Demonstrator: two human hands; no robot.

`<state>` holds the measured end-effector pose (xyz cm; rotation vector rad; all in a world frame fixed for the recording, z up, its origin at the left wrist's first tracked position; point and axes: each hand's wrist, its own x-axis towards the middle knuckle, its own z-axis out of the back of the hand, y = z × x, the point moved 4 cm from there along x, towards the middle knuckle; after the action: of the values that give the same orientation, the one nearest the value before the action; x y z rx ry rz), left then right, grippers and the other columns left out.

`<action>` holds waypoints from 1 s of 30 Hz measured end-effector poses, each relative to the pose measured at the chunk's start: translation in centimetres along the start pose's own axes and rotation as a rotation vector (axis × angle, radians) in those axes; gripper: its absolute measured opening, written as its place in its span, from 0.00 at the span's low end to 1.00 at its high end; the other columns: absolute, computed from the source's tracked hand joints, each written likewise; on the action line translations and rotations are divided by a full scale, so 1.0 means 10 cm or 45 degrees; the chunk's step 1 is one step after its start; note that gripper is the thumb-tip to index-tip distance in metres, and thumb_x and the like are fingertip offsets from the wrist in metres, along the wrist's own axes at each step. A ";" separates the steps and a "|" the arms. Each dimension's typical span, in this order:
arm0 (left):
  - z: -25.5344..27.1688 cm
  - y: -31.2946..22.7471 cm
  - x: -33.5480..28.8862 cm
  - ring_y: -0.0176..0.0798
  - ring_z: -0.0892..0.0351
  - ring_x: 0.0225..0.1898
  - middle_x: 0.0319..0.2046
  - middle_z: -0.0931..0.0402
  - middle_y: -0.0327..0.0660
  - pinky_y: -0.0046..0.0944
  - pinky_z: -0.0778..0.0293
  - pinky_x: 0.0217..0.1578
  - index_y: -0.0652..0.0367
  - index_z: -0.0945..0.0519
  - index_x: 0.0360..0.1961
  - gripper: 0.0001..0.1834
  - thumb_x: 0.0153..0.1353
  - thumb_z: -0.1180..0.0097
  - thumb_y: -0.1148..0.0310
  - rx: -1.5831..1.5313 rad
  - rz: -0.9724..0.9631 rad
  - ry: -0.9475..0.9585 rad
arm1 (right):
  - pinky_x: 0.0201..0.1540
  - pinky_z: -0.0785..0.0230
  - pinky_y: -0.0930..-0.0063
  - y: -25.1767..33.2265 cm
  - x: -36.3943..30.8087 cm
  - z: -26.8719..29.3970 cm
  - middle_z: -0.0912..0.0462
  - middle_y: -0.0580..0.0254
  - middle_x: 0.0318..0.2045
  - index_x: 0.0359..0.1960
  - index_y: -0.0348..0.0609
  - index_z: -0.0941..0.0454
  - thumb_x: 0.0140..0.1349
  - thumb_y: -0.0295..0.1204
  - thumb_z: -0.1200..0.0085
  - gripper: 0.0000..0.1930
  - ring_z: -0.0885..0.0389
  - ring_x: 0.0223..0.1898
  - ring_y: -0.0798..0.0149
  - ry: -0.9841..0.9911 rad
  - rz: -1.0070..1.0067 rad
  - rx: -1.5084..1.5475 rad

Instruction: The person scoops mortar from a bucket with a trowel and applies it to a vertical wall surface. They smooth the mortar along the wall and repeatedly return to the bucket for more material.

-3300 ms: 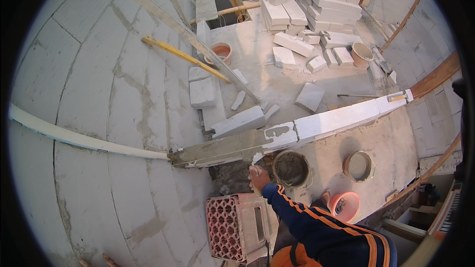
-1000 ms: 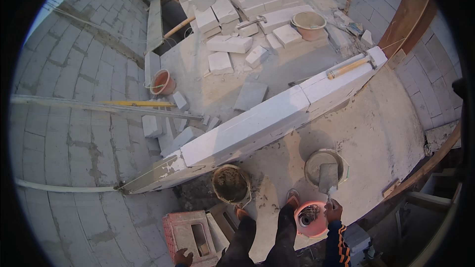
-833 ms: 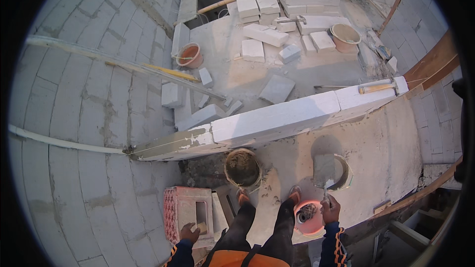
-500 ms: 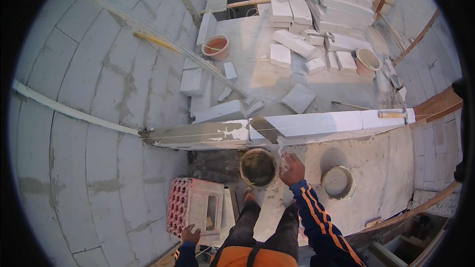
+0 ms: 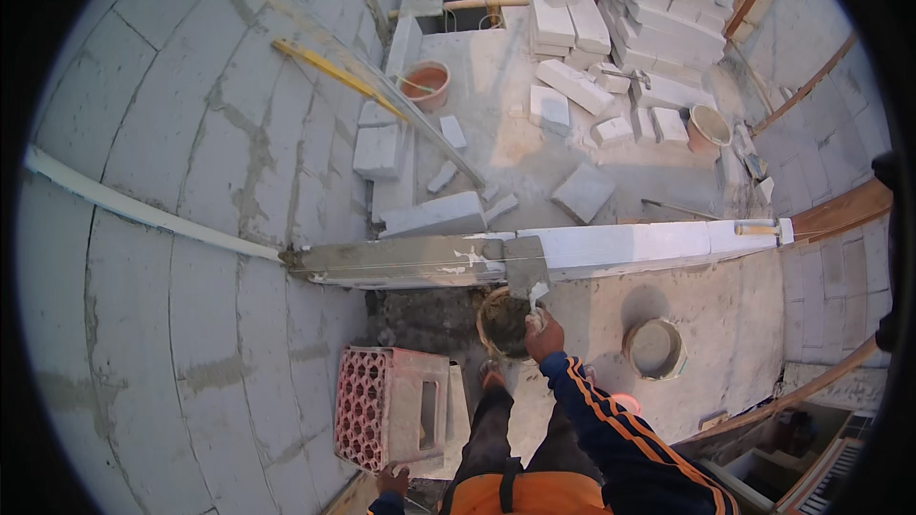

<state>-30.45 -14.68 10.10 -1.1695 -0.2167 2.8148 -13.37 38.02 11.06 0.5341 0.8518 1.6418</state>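
Right hand [image 5: 544,336] outstretched, gripping trowel [image 5: 527,272]

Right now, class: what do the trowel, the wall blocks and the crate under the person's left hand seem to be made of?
The trowel in the right hand: probably metal; a flat grey blade smeared with mortar. The wall blocks: likely lightweight aerated concrete; chalky white, matte, sharp-edged. The crate that the left hand touches: apparently plastic; pinkish red, moulded lattice side, dusted grey.
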 end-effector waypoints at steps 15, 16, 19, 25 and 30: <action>0.43 -0.22 0.20 0.52 0.21 0.50 0.47 0.21 0.55 0.47 0.28 0.51 0.62 0.21 0.52 0.28 0.50 0.36 0.58 -0.141 -0.093 -0.129 | 0.40 0.26 0.56 0.34 -0.27 -1.20 0.19 0.37 0.32 0.44 0.36 0.21 0.60 0.37 0.45 0.17 0.19 0.38 0.38 0.046 0.076 0.180; 0.42 -0.18 0.20 0.52 0.21 0.50 0.47 0.21 0.55 0.47 0.28 0.51 0.62 0.21 0.52 0.29 0.50 0.36 0.58 -0.152 -0.071 -0.110 | 0.40 0.26 0.55 0.24 -0.31 -1.13 0.19 0.37 0.32 0.44 0.36 0.21 0.60 0.37 0.45 0.17 0.19 0.38 0.37 0.112 0.002 0.153; 0.37 -0.08 0.23 0.53 0.22 0.50 0.48 0.21 0.55 0.47 0.28 0.52 0.63 0.21 0.52 0.29 0.50 0.36 0.58 -0.175 -0.036 -0.080 | 0.41 0.26 0.54 0.01 -0.52 -0.85 0.18 0.37 0.33 0.45 0.35 0.22 0.59 0.36 0.45 0.18 0.19 0.38 0.37 0.208 -0.033 0.116; 0.29 -0.06 0.35 0.52 0.22 0.50 0.48 0.21 0.55 0.46 0.28 0.51 0.64 0.22 0.52 0.30 0.51 0.37 0.57 -0.151 -0.114 -0.071 | 0.44 0.27 0.54 0.04 -0.85 -0.31 0.19 0.38 0.37 0.50 0.37 0.25 0.56 0.32 0.44 0.20 0.20 0.40 0.37 0.207 -0.036 0.041; 0.26 -0.27 0.36 0.51 0.21 0.48 0.47 0.21 0.55 0.45 0.27 0.50 0.64 0.22 0.53 0.30 0.52 0.38 0.56 -0.162 0.021 0.014 | 0.43 0.27 0.52 0.43 -0.19 -0.15 0.27 0.43 0.45 0.56 0.40 0.31 0.49 0.27 0.43 0.28 0.23 0.42 0.38 0.074 0.327 -0.092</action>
<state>-34.82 -11.78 9.84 -1.2159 -0.3923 2.8449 -16.77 35.47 13.59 0.5660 0.7875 1.9230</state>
